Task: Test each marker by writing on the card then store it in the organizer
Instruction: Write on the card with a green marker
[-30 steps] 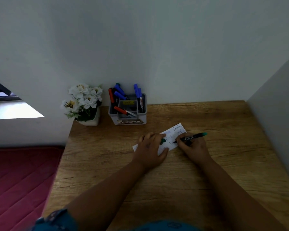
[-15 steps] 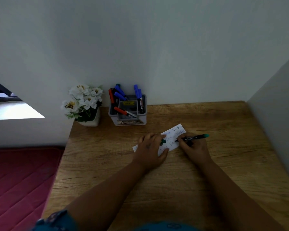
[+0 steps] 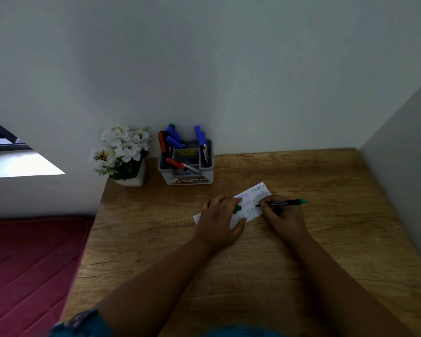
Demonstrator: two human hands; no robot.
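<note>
Forearms reach fwd over the desk [image 3: 326,239]. Your right hand [image 3: 281,215] pinches the green marker [image 3: 283,203], tip on the card [image 3: 250,203]; left hand [image 3: 219,220] flat on card w/ green cap [image 3: 236,208] betw fingers. Organizer [image 3: 185,164] beyond left hand.

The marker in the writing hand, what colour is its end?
Green, on a black barrel: the marker in the right hand, seen in the head view.

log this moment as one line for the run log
step: testing green marker | right hand: writing on card | left hand: pins card, holds green cap | organizer: holds other markers
</note>
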